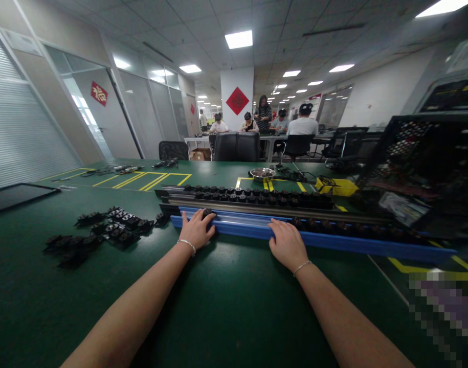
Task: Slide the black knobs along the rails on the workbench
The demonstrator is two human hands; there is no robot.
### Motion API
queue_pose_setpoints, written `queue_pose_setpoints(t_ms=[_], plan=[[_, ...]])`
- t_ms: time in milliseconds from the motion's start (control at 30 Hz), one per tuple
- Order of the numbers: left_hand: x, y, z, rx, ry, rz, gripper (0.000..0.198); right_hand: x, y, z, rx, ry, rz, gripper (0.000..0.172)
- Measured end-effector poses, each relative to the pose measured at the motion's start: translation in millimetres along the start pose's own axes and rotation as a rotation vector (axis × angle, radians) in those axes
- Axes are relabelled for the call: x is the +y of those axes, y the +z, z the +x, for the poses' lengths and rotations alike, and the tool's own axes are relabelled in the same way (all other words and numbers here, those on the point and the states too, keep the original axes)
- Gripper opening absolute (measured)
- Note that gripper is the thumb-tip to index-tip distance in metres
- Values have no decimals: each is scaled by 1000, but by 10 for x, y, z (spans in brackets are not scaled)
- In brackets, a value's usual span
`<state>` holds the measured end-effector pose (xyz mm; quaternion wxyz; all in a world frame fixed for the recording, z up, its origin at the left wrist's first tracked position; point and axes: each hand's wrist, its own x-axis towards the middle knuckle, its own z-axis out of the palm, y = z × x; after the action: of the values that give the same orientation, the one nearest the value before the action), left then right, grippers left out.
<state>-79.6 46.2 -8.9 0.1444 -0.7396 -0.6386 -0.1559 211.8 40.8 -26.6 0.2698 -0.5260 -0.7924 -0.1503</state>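
A long blue channel rail point(241, 231) lies across the table in front of me, with a row of small black parts point(326, 225) inside its right stretch. Over the rail's left end, my left hand point(197, 230) has its fingers closed around a small black part point(207, 212), which they partly hide. Farther right, my right hand point(289, 244) grips the near wall of the rail, fingertips over the top edge and thumb in front. Between the two hands, the inside of the channel shows bare. Behind it lie black rails point(252, 207) carrying more black parts.
Loose black parts point(118, 225) are piled on the green table point(226, 306) to the left. Behind the rails stand a metal bowl point(262, 174) and a yellow box point(337, 186) with cables. An open black computer case point(414, 163) rises at right. Several people sit or stand far back.
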Motion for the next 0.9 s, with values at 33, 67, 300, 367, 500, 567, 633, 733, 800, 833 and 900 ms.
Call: queue_pose_setpoints(t_ms=[33, 67, 300, 367, 500, 567, 633, 733, 800, 833, 900], plan=[[-4, -5, -1, -4, -4, 4, 42, 3, 4, 0, 3, 0, 2, 38], [-6, -11, -2, -10, -8, 8, 42, 6, 8, 0, 7, -1, 4, 38], [-10, -43, -3, -21, -27, 2, 42, 7, 4, 2, 10, -8, 7, 38], [-20, -41, -2, -18, -26, 0, 42, 2, -1, 3, 4, -4, 4, 38], [-54, -29, -3, -13, -24, 5, 42, -1, -6, 5, 6, -2, 5, 38], [-74, -24, -4, -10, -24, 8, 41, 0, -7, 6, 9, -3, 10, 37], [-93, -20, -4, -10, -22, 8, 41, 0, -9, 6, 4, -3, 12, 37], [-121, -16, -4, -15, -24, 2, 41, -3, -13, 6, -2, -2, 9, 37], [-139, -14, -3, -19, -30, -3, 41, -5, -13, 6, -1, -2, 6, 38], [-148, -13, -3, -21, -34, -4, 41, -5, -12, 6, 1, -2, 5, 38], [-165, -10, -2, -24, -39, -4, 41, -3, -9, 6, 6, -3, 4, 37]])
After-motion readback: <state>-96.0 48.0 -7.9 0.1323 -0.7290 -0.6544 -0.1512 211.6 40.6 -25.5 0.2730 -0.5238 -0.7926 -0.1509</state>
